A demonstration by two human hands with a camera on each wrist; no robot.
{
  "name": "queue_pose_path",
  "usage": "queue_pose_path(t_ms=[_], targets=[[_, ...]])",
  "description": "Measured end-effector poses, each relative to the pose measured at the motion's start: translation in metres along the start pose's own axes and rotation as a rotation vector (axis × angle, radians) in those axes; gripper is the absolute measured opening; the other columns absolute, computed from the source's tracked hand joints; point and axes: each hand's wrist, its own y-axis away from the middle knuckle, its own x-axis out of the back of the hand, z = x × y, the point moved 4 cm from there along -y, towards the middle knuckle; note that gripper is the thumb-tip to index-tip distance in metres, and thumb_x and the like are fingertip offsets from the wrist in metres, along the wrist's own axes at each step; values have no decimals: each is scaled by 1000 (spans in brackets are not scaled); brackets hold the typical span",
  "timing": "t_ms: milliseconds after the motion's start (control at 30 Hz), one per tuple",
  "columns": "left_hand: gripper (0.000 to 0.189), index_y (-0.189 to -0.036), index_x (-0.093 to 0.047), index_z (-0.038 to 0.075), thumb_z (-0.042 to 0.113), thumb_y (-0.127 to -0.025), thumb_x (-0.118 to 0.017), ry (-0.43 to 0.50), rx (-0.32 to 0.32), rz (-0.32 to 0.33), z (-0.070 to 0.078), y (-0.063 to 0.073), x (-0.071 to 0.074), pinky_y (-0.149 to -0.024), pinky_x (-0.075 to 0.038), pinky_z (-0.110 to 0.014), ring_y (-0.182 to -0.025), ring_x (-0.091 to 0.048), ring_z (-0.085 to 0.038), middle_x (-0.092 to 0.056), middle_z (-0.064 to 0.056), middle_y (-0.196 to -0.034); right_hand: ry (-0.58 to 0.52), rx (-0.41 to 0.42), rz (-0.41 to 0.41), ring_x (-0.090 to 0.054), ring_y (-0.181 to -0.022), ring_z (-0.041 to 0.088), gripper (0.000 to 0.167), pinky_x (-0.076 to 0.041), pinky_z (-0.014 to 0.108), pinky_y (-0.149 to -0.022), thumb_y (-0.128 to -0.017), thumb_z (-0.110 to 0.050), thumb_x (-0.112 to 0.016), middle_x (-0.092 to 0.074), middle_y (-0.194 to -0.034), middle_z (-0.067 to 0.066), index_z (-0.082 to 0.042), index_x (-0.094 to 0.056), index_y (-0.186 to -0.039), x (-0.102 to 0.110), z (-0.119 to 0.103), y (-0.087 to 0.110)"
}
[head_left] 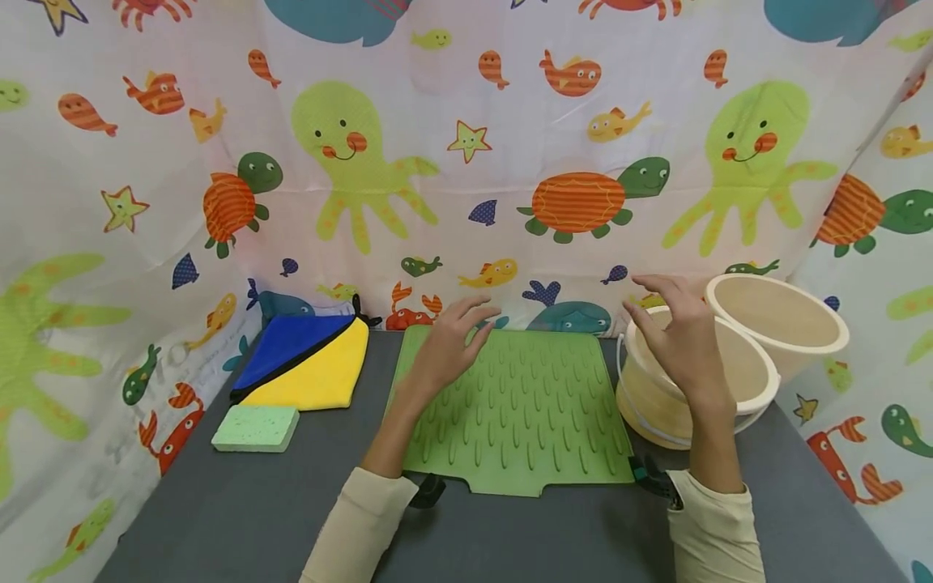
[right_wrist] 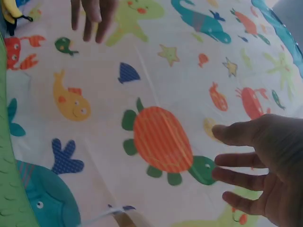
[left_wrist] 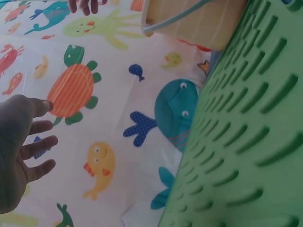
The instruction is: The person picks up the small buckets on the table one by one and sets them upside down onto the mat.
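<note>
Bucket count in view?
2. Front bucket: right of the green mat, partly covered by the right hand in the head view. Rear bucket: behind it, further right. Any behind these would be hidden.

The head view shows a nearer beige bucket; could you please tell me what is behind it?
Behind the nearer bucket and to its right is a second beige bucket, then the patterned curtain. The second one's base is covered and cannot be seen.

The left hand is above the green mat, the right hand near two buckets. Left of both hands lies a sponge.
</note>
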Motion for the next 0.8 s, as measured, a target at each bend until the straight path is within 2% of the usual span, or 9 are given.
queue_pose_path(t_ms=[67,200,333,433,500,600,667,733,800], targets=[[20,-120,-76,7,11,-101,-69,52,-2,28,5,-2,-5,-105,-57,-42,-126,-66,-29,-71,-13,-131,6,-20,0,-67,-105,41,37,-34,4,-93,-88,2,-80,-71,-121,25,3,-71,-125,8,5,2],[11,-94,-77,5,15,-97,-75,136,-14,46,21,-7,-20,-92,-61,-34,-106,-73,-24,-75,-11,-111,68,-41,-77,-69,-92,38,33,-37,5,-83,-85,3,-82,-73,-107,24,4,-72,-116,27,13,8],[21,-80,-73,7,20,-95,-78,170,-34,8,43,-13,-41,-85,-61,-32,-97,-74,-22,-76,-9,-102,127,-107,-263,-63,-74,8,20,-41,9,-69,-88,-4,-82,-75,-87,17,3,-75,-105,49,28,17],[14,-93,-77,7,19,-99,-73,209,-38,-63,61,-21,-63,-94,-60,-32,-106,-75,-23,-78,-9,-109,176,-156,-409,-54,-72,-8,13,-44,13,-63,-89,-8,-82,-75,-80,9,2,-78,-97,64,38,26],[17,-110,-78,7,19,-102,-69,243,-38,-126,73,-25,-78,-106,-56,-32,-119,-72,-23,-77,-9,-120,192,-164,-523,-52,-71,-9,9,-46,18,-62,-89,-9,-81,-74,-79,3,-1,-79,-91,70,42,32],[35,-140,-66,10,22,-107,-61,245,-66,-254,91,-29,-103,-121,-45,-32,-144,-56,-23,-63,-8,-149,154,-180,-713,-55,-72,-7,6,-48,21,-64,-91,-12,-79,-75,-81,-4,-7,-80,-88,69,46,41],[45,-151,-56,12,26,-108,-59,213,-119,-340,104,-29,-119,-127,-37,-36,-155,-42,-26,-48,-8,-163,96,-185,-809,-55,-73,-6,7,-48,21,-64,-93,-11,-77,-76,-83,-5,-9,-80,-88,67,47,45],[50,-156,-50,15,29,-109,-56,168,-186,-412,116,-27,-133,-130,-32,-38,-160,-31,-29,-39,-9,-169,45,-176,-857,-55,-73,-6,8,-48,21,-63,-94,-9,-76,-75,-82,-6,-10,-80,-87,66,48,48],[49,-155,-51,14,29,-109,-57,144,-234,-435,125,-24,-141,-131,-29,-38,-161,-28,-32,-41,-9,-168,4,-158,-848,-55,-72,-7,7,-49,21,-62,-93,-6,-76,-74,-82,-7,-9,-80,-89,66,48,49]])
